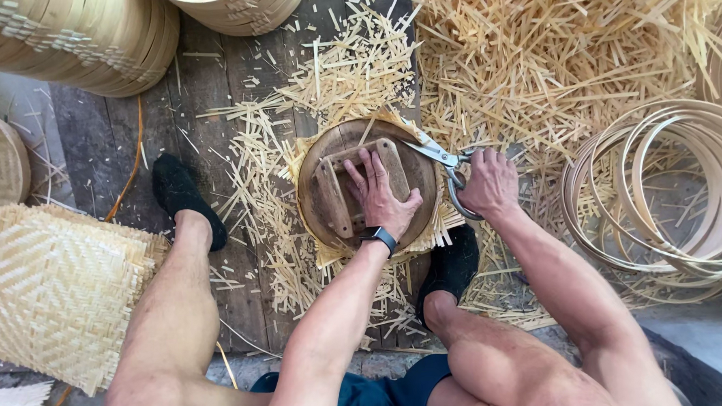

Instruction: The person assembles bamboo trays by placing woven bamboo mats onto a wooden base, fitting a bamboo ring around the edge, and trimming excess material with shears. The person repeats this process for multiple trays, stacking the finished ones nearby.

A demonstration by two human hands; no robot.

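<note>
Your left hand [379,196] lay flat and open, pressing on the round wooden disc [366,186] that sat on a woven bamboo mat [439,230] on the plank floor [234,87]. Your right hand [487,183] gripped the scissors [438,157], blades at the disc's upper right edge. Bamboo trimmings [549,49] lay scattered around, bamboo hoops [669,189] to your right, stacked woven mats [56,289] to your left.

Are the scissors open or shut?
Open. The blades of the scissors spread apart at the disc rim; the right hand holds the handles.
</note>
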